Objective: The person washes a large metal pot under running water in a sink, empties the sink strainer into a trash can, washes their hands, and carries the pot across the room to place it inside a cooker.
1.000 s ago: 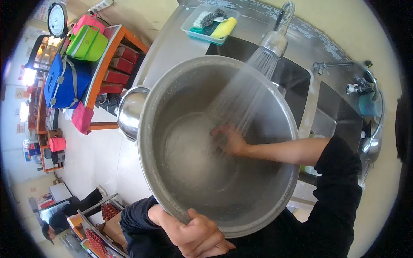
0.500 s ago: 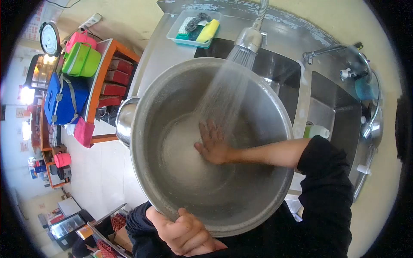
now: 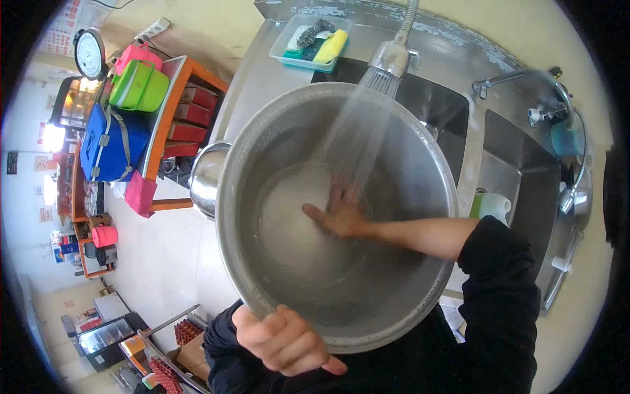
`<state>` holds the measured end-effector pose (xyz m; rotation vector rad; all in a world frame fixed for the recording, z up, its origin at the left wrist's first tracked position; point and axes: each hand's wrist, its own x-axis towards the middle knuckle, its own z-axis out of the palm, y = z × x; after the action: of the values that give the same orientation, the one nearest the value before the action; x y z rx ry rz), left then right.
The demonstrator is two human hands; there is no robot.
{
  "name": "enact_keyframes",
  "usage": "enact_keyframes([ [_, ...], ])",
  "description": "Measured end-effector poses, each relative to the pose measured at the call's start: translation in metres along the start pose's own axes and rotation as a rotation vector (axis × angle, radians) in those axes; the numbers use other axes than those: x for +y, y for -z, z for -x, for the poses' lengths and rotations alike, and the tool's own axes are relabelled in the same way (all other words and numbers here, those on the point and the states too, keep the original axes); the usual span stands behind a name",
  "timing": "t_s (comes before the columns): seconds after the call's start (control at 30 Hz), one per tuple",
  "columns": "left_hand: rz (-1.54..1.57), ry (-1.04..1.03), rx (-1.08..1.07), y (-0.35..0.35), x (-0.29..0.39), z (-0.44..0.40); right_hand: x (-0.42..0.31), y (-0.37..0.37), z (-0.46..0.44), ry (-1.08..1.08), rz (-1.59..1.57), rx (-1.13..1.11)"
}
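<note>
We see bright indoor light | blown-out white patch [image 3: 54, 139] far left | sharp highlights on the steel bowl [image 3: 207, 180], left | pot [image 3: 407, 282] dimmer inside | water spray [image 3: 357, 128] blurred to streaks | we note fisheye curvature, black edges

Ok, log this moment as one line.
left hand: closed over the rim of the pot | right hand: open inside it, by the water spray | shower head: running into pot

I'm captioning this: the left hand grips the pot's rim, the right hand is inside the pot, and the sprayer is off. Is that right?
Not quite: the sprayer is on, sending water into the pot, as the head view shows. The rest holds: the left hand grips the rim and the right hand is inside the pot.
</note>
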<state>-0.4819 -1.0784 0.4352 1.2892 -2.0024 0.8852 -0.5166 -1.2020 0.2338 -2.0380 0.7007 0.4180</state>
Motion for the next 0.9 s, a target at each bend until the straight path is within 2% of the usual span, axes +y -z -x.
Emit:
enact_keyframes([
  [0.07, 0.029, 0.101, -0.128, 0.007, 0.002, 0.0, 0.003, 0.004, -0.009, -0.05, -0.001, -0.045],
  [0.17, 0.112, 0.135, -0.213, 0.015, -0.001, -0.004, -0.004, -0.014, 0.004, 0.11, 0.147, 0.079],
  [0.27, 0.156, 0.129, -0.14, 0.012, 0.004, 0.006, 0.006, -0.022, 0.006, 0.798, 0.079, 0.12],
  [0.37, 0.151, 0.109, -0.113, 0.017, 0.009, 0.014, 0.016, -0.014, -0.01, 0.748, 0.036, 0.267],
  [0.47, 0.176, 0.064, -0.052, 0.012, 0.011, 0.005, 0.097, -0.054, -0.082, 0.336, -0.191, 0.236],
  [0.57, 0.183, 0.038, 0.004, 0.006, 0.016, 0.01, 0.031, -0.005, -0.015, 0.303, -0.163, 0.155],
  [0.67, 0.202, 0.051, -0.028, 0.007, 0.011, 0.005, 0.024, -0.005, -0.009, 0.612, -0.159, 0.021],
  [0.77, 0.236, 0.046, -0.063, 0.009, 0.008, -0.003, 0.009, 0.009, -0.012, -0.066, -0.147, 0.299],
  [0.9, 0.256, -0.015, -0.029, -0.003, 0.012, -0.002, -0.029, -0.027, -0.027, 0.056, 0.005, 0.292],
])
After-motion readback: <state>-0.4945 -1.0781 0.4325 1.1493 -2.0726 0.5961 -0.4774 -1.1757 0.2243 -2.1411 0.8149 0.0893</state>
